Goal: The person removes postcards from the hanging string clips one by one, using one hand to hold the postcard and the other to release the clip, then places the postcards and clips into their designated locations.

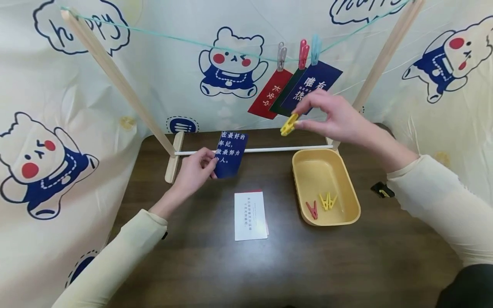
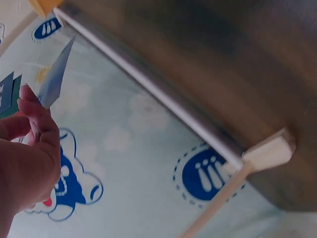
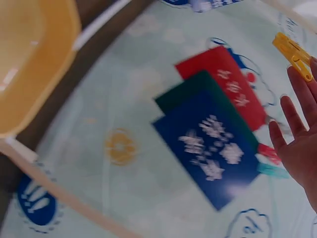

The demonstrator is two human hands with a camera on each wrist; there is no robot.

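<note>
My left hand [image 1: 198, 169] pinches a dark blue card [image 1: 231, 155] with white characters by its left edge, above the table. In the left wrist view that card [image 2: 57, 74] shows almost edge-on. Between thumb and fingers of my right hand [image 1: 333, 115] is a yellow clothespin [image 1: 289, 125], in front of the hanging cards. A red card [image 1: 271, 95], a dark green card [image 1: 278, 105] and a blue card [image 1: 327, 77] overlap on the teal string [image 1: 173, 37]. Grey [image 1: 282, 56], red [image 1: 303, 54] and light blue [image 1: 316, 50] clothespins hold them there.
A yellow basin [image 1: 323, 171] on the right holds a red clothespin [image 1: 312, 210] and yellow clothespins [image 1: 328, 201]. White cards [image 1: 250, 218] lie stacked mid-table. Wooden posts [image 1: 119, 81] carry the string, with a white rod [image 1: 269, 150] across their feet.
</note>
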